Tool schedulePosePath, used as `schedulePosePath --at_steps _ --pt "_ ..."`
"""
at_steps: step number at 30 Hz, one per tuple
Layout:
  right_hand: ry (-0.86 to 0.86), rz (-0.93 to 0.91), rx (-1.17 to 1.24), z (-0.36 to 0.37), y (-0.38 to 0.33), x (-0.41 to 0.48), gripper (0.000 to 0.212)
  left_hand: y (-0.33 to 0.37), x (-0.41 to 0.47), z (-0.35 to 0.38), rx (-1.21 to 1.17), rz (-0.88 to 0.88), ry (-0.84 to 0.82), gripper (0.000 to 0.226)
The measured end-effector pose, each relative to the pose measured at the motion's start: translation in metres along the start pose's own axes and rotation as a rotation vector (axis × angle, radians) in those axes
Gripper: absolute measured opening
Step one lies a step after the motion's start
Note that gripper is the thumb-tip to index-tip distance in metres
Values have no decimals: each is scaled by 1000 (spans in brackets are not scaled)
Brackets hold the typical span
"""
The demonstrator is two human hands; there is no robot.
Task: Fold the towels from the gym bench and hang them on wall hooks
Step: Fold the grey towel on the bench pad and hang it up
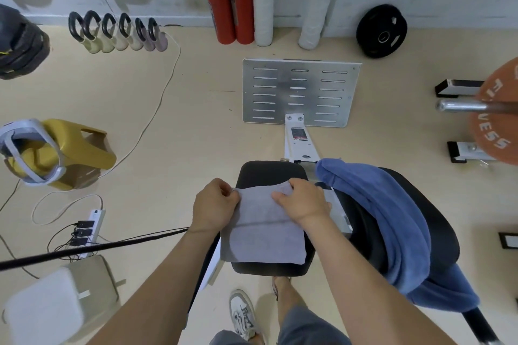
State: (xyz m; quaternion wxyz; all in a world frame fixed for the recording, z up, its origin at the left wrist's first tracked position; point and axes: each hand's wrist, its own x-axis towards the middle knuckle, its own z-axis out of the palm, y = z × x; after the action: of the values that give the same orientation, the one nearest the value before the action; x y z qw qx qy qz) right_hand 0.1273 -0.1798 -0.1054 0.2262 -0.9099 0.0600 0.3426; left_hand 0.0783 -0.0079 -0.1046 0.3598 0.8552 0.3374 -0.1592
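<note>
Forearms, two, bare, entering from the bottom edge and meeting over the bench (269, 172), a black padded seat.

Left hand (214, 204): at the far left corner of the grey towel (263, 235). Fingers (227, 190) curled tight against the thumb, pinching that corner.

Right hand (304, 202): at the far right corner of the same towel. Thumb laid flat on the cloth, fingers (297, 183) curled over the far edge, which rises slightly under them. Whether the fingertips reach beneath the cloth is unclear from this angle.

Grey towel: folded to a rough rectangle, lying flat on the seat pad, one crease running across its middle. Its left edge overhangs the pad a little.

Blue towel (392, 218): unfolded, heaped and draped over the larger black pad to the right, just beside the grey towel. Neither hand touches it. Its lower end hangs off the pad.

Shoe (242, 314): white and grey, on the floor below the seat.

Floor beyond the bench:
- slotted metal plate (300, 92), straight ahead
- two red fire extinguishers (228, 5), upright against the wall
- black weight plate (381, 31), leaning on the wall
- row of kettlebells (117, 32), at left
- white power strip (94, 221) with cables plugged in, at left
- orange weight plate (496, 112) on a bar, at the right edge
</note>
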Motion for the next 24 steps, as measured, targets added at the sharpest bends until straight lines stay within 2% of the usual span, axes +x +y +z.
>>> schedulePosePath --at_steps 2,5,7,8,10,12,14,15,17,20,24 --pt "-49 -48 137 -6 1 2 29 -2 -3 -1 -127 -24 44 7" --pt "-148 -105 483 -18 3 -5 31 -9 -11 -8 -601 -170 48 9" --pt "-180 -142 711 -23 5 -13 31 -11 -17 -13 -800 -194 0 18" --pt "-152 -179 730 -25 5 -18 32 -12 -18 -13 -798 -154 -1 25" --pt "-81 -258 682 -28 4 -27 32 -9 -23 -14 -571 11 81 38" --pt "-27 -339 631 -33 -1 -38 33 5 -36 -17 -318 303 137 43" --pt "2 -399 619 -37 -4 -47 31 24 -50 -18 -242 577 31 41" --pt "4 -419 622 -39 -6 -51 29 33 -56 -19 -231 647 -36 38" --pt "6 -439 610 -42 -8 -58 26 46 -62 -21 -265 673 -121 32" --pt "-17 -430 603 -51 -9 -68 28 54 -65 -30 -361 592 -173 20" --pt "-99 -422 717 -70 -12 -87 28 63 -76 -46 -422 552 -296 14"
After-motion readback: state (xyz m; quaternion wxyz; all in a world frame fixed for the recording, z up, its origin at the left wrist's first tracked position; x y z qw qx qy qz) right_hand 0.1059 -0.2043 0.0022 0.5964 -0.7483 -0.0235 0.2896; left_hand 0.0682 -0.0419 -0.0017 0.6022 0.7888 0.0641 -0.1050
